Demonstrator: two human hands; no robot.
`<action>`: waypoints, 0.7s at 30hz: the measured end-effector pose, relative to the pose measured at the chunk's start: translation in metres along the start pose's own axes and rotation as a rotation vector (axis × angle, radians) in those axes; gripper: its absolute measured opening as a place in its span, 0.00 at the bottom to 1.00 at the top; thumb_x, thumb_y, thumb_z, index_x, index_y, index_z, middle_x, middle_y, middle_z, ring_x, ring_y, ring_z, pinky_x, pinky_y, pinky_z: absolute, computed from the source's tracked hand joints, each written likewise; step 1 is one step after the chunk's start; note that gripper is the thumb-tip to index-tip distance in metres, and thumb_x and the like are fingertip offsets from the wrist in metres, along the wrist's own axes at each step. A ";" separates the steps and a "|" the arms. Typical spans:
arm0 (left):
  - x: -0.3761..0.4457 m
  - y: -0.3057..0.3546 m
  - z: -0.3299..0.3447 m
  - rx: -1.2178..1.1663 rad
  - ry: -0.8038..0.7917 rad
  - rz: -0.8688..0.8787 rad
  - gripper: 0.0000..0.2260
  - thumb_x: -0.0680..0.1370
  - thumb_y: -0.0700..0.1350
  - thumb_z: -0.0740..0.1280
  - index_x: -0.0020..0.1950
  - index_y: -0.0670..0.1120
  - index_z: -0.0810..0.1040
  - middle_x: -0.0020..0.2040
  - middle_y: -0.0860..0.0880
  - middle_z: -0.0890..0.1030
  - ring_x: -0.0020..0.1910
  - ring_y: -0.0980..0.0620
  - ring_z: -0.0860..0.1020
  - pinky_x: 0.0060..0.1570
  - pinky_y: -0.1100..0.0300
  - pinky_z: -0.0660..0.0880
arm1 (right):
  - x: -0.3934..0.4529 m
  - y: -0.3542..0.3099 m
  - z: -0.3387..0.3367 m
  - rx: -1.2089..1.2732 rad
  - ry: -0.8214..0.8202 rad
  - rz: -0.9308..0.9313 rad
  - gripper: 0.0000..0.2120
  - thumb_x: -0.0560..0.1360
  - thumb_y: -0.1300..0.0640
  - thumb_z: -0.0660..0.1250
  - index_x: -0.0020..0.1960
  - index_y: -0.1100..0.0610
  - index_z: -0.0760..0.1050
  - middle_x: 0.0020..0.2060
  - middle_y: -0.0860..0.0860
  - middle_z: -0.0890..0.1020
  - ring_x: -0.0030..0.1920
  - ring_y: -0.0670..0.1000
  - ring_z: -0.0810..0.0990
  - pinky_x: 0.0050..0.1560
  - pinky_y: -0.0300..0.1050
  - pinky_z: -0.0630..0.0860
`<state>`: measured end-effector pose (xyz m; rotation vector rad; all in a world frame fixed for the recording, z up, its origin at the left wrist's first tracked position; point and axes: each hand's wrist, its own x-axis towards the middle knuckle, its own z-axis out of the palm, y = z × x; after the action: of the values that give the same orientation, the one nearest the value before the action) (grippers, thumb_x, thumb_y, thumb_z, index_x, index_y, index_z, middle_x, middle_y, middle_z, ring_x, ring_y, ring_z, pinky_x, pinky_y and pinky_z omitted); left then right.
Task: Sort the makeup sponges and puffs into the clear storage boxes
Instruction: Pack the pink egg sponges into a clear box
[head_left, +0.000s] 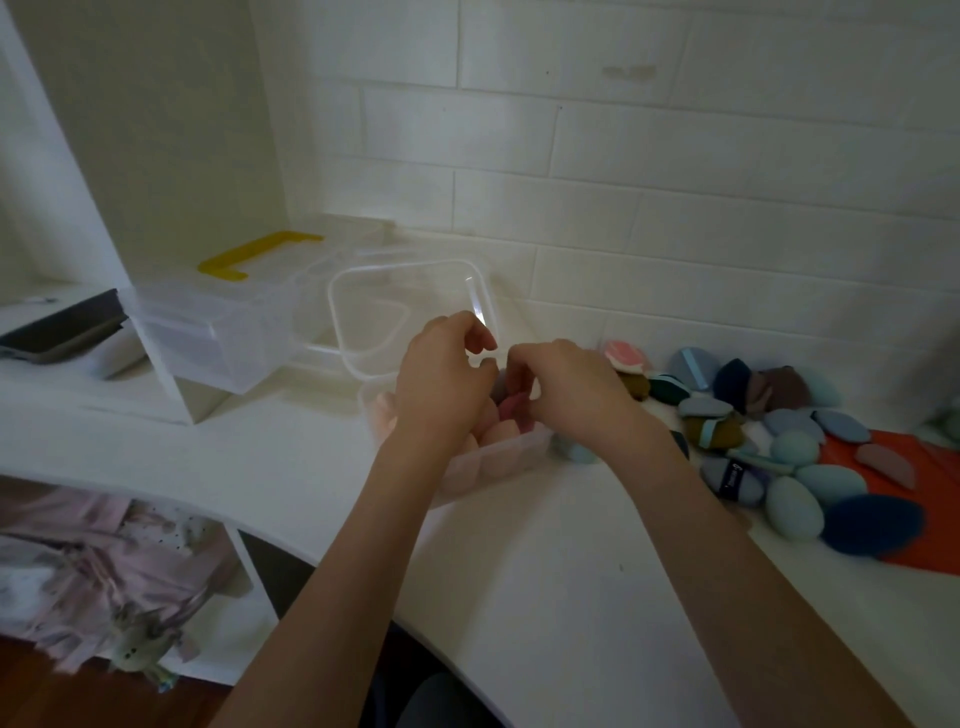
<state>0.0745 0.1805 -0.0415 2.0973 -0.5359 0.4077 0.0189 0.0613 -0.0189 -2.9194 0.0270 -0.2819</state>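
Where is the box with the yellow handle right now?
In the head view, the box with the yellow handle sits on the left of the white desk, beside the wall and behind-left of the clear lid, away from both hands.

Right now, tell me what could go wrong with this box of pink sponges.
1. The clear box looks nearly full of pink sponges; pressing more in with the left hand and right hand may pop some out.
2. The loose lid leans behind the hands and could get knocked.
3. The unsorted pile crowds the box's right side, so colours may mix.
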 end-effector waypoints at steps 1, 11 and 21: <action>0.000 0.000 0.001 -0.008 0.003 0.000 0.06 0.71 0.39 0.69 0.43 0.50 0.76 0.45 0.53 0.77 0.43 0.55 0.75 0.37 0.69 0.65 | 0.003 0.002 0.002 -0.048 0.013 -0.014 0.08 0.68 0.57 0.71 0.46 0.51 0.75 0.45 0.47 0.77 0.48 0.51 0.74 0.46 0.46 0.68; -0.002 0.025 -0.014 -0.799 -0.085 -0.169 0.17 0.64 0.41 0.55 0.51 0.47 0.71 0.50 0.49 0.73 0.43 0.55 0.72 0.33 0.70 0.71 | -0.003 0.005 -0.031 0.599 0.032 -0.061 0.10 0.73 0.53 0.71 0.54 0.47 0.78 0.44 0.48 0.83 0.45 0.47 0.82 0.46 0.39 0.78; -0.006 0.020 -0.009 -0.518 -0.128 -0.129 0.15 0.77 0.36 0.59 0.61 0.47 0.67 0.58 0.50 0.74 0.57 0.52 0.76 0.47 0.67 0.73 | -0.002 0.017 -0.022 0.633 0.088 -0.009 0.14 0.71 0.60 0.70 0.53 0.47 0.73 0.51 0.45 0.78 0.46 0.47 0.80 0.42 0.41 0.79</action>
<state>0.0582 0.1795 -0.0249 1.6498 -0.5130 0.0477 0.0126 0.0401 -0.0015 -2.2787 -0.0525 -0.3457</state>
